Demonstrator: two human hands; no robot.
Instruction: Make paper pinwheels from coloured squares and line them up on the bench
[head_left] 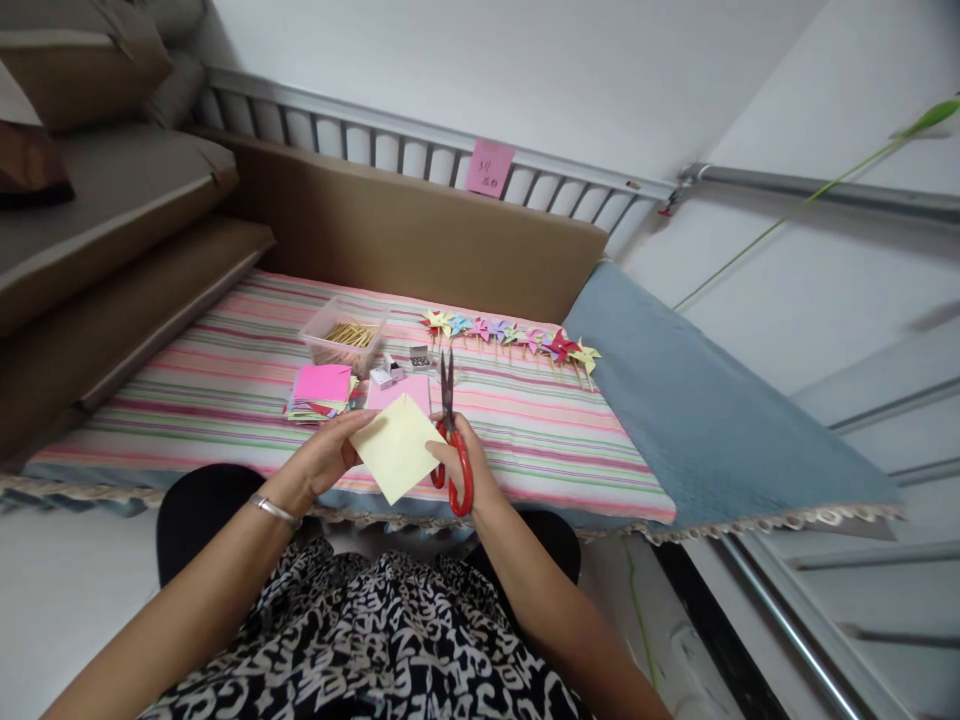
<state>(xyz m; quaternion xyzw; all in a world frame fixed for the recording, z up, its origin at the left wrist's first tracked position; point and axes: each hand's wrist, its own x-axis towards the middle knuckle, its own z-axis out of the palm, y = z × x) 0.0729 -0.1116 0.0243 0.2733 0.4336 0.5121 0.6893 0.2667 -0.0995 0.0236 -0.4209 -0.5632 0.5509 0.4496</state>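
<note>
My left hand [326, 455] pinches the left corner of a pale yellow paper square [395, 447], held tilted like a diamond over the near edge of the striped cloth. My right hand [459, 462] touches the paper's right edge and grips red-handled scissors [452, 440], blades closed and pointing away from me. A pink sheet [399, 392] lies on the cloth just behind the yellow square.
On the striped cloth [225, 385] sit a stack of coloured paper squares [322, 392], a clear tub of wooden sticks [345, 337], small white boxes [388, 372] and a row of paper pinwheels [510, 335]. A blue cloth [690, 410] lies right; cardboard panels [405, 235] stand behind.
</note>
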